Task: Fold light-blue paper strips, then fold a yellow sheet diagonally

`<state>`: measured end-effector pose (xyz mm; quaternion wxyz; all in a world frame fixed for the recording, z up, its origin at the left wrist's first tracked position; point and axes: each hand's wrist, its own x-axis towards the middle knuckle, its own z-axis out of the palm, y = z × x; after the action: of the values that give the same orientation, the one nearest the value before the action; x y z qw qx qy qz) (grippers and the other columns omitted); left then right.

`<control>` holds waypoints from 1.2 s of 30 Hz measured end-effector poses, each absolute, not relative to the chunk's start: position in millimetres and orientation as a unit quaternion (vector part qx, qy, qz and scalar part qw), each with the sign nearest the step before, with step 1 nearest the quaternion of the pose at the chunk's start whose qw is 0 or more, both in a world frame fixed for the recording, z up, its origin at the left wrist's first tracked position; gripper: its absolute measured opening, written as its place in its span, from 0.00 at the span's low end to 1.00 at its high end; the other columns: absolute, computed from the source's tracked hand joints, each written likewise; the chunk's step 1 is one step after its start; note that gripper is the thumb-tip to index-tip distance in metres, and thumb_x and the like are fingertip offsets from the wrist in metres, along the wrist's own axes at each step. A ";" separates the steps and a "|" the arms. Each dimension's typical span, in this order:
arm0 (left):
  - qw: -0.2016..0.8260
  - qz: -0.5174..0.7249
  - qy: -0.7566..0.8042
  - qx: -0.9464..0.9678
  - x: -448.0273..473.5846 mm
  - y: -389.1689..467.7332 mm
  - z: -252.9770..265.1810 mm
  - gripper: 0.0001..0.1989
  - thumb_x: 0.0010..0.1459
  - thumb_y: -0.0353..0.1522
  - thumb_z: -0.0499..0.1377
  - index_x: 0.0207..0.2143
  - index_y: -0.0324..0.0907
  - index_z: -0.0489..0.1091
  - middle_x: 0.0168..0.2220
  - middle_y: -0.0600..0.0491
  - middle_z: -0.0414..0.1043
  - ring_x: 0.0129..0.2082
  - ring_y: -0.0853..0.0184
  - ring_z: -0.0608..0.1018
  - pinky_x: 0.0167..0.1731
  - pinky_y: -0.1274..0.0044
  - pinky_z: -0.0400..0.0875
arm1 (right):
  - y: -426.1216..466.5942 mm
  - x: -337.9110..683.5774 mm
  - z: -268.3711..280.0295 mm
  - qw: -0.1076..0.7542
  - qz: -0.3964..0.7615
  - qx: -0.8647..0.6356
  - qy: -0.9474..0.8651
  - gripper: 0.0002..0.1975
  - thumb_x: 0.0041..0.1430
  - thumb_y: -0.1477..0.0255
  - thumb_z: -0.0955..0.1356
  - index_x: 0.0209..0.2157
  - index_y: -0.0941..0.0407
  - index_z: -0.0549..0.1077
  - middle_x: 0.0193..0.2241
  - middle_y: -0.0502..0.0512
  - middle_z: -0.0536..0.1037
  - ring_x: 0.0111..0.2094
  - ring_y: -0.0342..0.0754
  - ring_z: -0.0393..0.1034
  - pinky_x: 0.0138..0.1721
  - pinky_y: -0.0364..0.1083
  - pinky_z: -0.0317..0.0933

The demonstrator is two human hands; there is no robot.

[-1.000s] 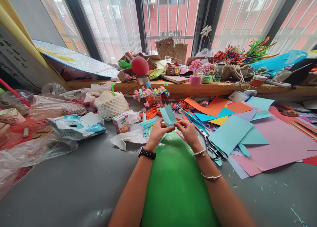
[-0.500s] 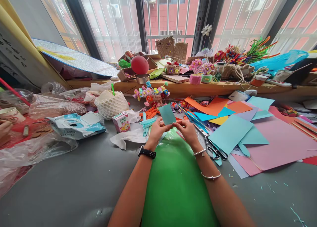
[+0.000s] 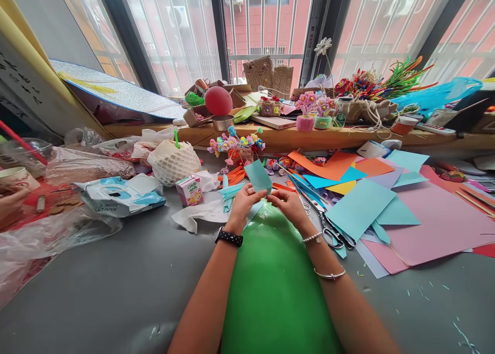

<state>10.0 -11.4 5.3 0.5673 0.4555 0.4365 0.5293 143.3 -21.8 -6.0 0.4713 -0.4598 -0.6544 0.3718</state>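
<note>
Two hands meet above one glossy green object (image 3: 286, 287): the left hand (image 3: 244, 207) has its thumb and fingers pinched on the lower edge of one small turquoise paper (image 3: 259, 177), which tilts up beyond the fingertips, while the right hand (image 3: 289, 207) has its fingertips drawn nearly together by the paper's lower right corner; whether they grip it cannot be told. Just right of the hands lies at least one pair of scissors (image 3: 324, 222) on the grey surface (image 3: 386, 313), then one large pink sheet (image 3: 436, 220) and several turquoise sheets (image 3: 359, 209). Left of them stand one small pink drink box (image 3: 190, 190) and, farther left, one wet-wipe packet (image 3: 119, 197). Beyond them, two crocheted flower pots (image 3: 305, 123) and one round red object (image 3: 218, 102) sit on a wooden ledge (image 3: 266, 133).
</note>
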 end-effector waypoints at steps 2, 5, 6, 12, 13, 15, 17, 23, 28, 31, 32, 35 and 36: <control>0.569 0.537 0.437 0.444 10.3 -11.0 5.1 0.20 0.33 0.32 0.64 0.31 0.39 0.62 0.20 0.60 0.64 0.23 0.75 0.69 0.30 0.80 0.62 | -21.6 143.7 -6.1 0.471 0.376 -0.455 -0.655 0.10 0.46 0.66 0.65 0.24 0.59 0.71 0.22 0.52 0.73 0.23 0.41 0.63 0.24 0.40 0.55; 0.569 0.544 0.436 0.435 10.6 -11.0 6.2 0.21 0.32 0.31 0.65 0.32 0.39 0.62 0.19 0.61 0.64 0.23 0.75 0.69 0.30 0.80 0.63 | -22.0 143.8 -5.2 0.470 0.388 -0.452 -0.651 0.10 0.46 0.66 0.65 0.24 0.59 0.71 0.22 0.52 0.72 0.23 0.41 0.62 0.24 0.40 0.55; 0.569 0.545 0.434 0.437 10.6 -11.3 6.9 0.21 0.32 0.32 0.65 0.32 0.39 0.62 0.18 0.61 0.63 0.22 0.75 0.69 0.29 0.80 0.63 | -22.3 143.7 -4.7 0.471 0.393 -0.451 -0.648 0.10 0.46 0.66 0.65 0.24 0.59 0.71 0.22 0.51 0.72 0.22 0.41 0.62 0.23 0.40 0.55; 0.560 0.535 0.425 0.468 10.5 -13.2 8.6 0.18 0.34 0.33 0.64 0.30 0.38 0.63 0.17 0.62 0.62 0.21 0.76 0.68 0.28 0.81 0.62 | -22.8 143.3 -4.3 0.489 0.410 -0.448 -0.626 0.13 0.47 0.63 0.64 0.24 0.60 0.70 0.20 0.51 0.70 0.21 0.40 0.61 0.22 0.40 0.54; 0.559 0.533 0.425 0.473 10.5 -13.1 8.3 0.17 0.34 0.33 0.64 0.29 0.38 0.63 0.17 0.62 0.62 0.21 0.76 0.68 0.28 0.81 0.62 | -22.3 143.5 -4.8 0.493 0.409 -0.447 -0.624 0.13 0.47 0.63 0.64 0.24 0.60 0.70 0.20 0.51 0.70 0.21 0.40 0.61 0.22 0.40 0.55; 0.556 0.530 0.426 0.478 10.4 -12.6 7.4 0.17 0.35 0.33 0.63 0.29 0.39 0.63 0.17 0.62 0.61 0.21 0.75 0.68 0.28 0.80 0.62 | -20.8 144.1 -6.4 0.501 0.407 -0.445 -0.621 0.13 0.47 0.63 0.64 0.25 0.60 0.70 0.21 0.52 0.71 0.22 0.41 0.62 0.23 0.40 0.56; 0.556 0.533 0.428 0.474 10.4 -12.0 6.9 0.17 0.36 0.32 0.63 0.30 0.39 0.63 0.18 0.61 0.63 0.23 0.74 0.69 0.29 0.80 0.62 | -19.2 144.9 -8.1 0.506 0.405 -0.445 -0.618 0.13 0.47 0.63 0.64 0.25 0.60 0.70 0.21 0.52 0.71 0.22 0.41 0.63 0.24 0.41 0.57; 0.567 0.525 0.417 0.477 9.9 -11.9 7.0 0.17 0.36 0.31 0.63 0.32 0.39 0.63 0.24 0.57 0.70 0.28 0.71 0.72 0.33 0.78 0.63 | -17.7 145.0 -10.5 0.514 0.404 -0.455 -0.604 0.13 0.48 0.64 0.63 0.24 0.59 0.70 0.21 0.53 0.71 0.23 0.42 0.64 0.25 0.42 0.59; 0.565 0.522 0.418 0.483 10.7 -14.2 9.9 0.17 0.36 0.30 0.63 0.32 0.39 0.63 0.25 0.56 0.71 0.28 0.69 0.73 0.34 0.77 0.64 | -19.3 143.7 -9.1 0.517 0.392 -0.467 -0.601 0.13 0.48 0.63 0.62 0.23 0.59 0.70 0.20 0.53 0.71 0.22 0.43 0.65 0.25 0.42 0.59; 0.567 0.516 0.413 0.493 11.7 -16.0 12.8 0.18 0.36 0.30 0.63 0.32 0.38 0.64 0.26 0.54 0.72 0.28 0.68 0.73 0.34 0.76 0.64 | -19.1 143.7 -9.4 0.520 0.378 -0.474 -0.602 0.14 0.49 0.63 0.62 0.23 0.59 0.69 0.20 0.53 0.71 0.22 0.43 0.65 0.25 0.42 0.59; 0.566 0.516 0.410 0.496 11.9 -16.3 13.5 0.18 0.36 0.30 0.63 0.32 0.38 0.64 0.26 0.53 0.72 0.29 0.68 0.73 0.34 0.75 0.64 | -19.0 143.9 -9.8 0.520 0.371 -0.476 -0.604 0.14 0.49 0.63 0.61 0.23 0.59 0.69 0.20 0.53 0.71 0.22 0.43 0.64 0.25 0.42 0.59; 0.565 0.519 0.403 0.499 12.0 -16.3 13.6 0.18 0.36 0.29 0.63 0.33 0.38 0.64 0.26 0.53 0.72 0.29 0.68 0.73 0.34 0.76 0.64 | -19.0 144.3 -10.6 0.518 0.355 -0.481 -0.612 0.14 0.49 0.63 0.61 0.23 0.59 0.69 0.21 0.53 0.71 0.22 0.43 0.65 0.25 0.42 0.59; 0.568 0.519 0.401 0.498 11.8 -16.1 13.1 0.18 0.36 0.29 0.63 0.34 0.38 0.64 0.27 0.53 0.72 0.29 0.68 0.73 0.33 0.76 0.64 | -19.1 144.4 -10.6 0.516 0.350 -0.484 -0.614 0.14 0.50 0.63 0.61 0.23 0.59 0.69 0.21 0.53 0.71 0.22 0.43 0.65 0.25 0.42 0.59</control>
<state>11.8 -16.1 13.1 0.5680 0.4980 0.4005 0.5185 144.4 -19.1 -10.6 0.5160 -0.4836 -0.6142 0.3504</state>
